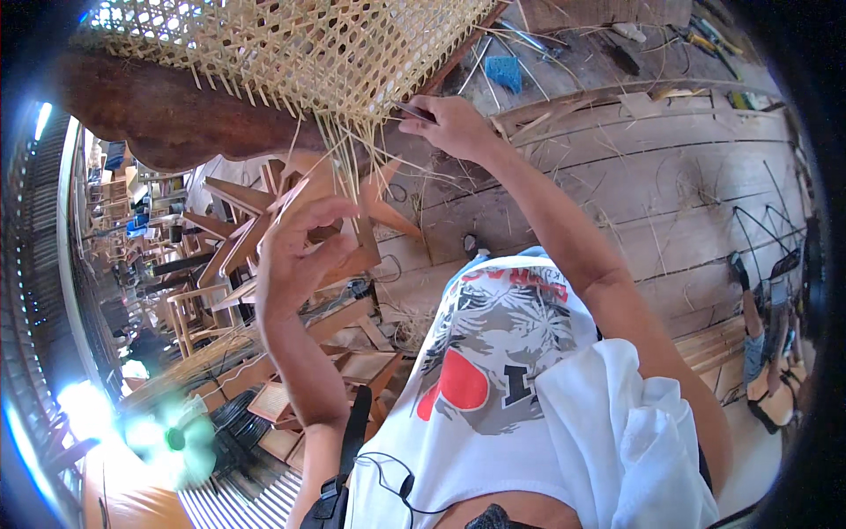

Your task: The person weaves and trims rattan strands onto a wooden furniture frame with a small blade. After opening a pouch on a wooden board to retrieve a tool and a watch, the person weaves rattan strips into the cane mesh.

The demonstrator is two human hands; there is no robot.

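A woven cane panel (pixel 291 44) fills a dark brown wooden frame (pixel 176 110) at the top. Loose cane strands (pixel 348 159) hang in a bunch from the panel's near corner. My right hand (pixel 454 128) is closed round a slim metal tool (pixel 414 112), its tip against the weave at that corner; the fingers hide most of the handle. Below the hanging strands is my left hand (pixel 300 251), its thumb and fingers curled but apart. The strand ends come close to its fingertips, and I see none gripped.
A blue sponge (pixel 503 73) and several hand tools (pixel 714 40) lie on the worktop at the upper right. Wooden furniture parts (pixel 247 207) stand below the panel. A green fan (pixel 174 438) is at lower left. Cane scraps litter the plank floor (pixel 652 176). Another person (pixel 771 335) is at far right.
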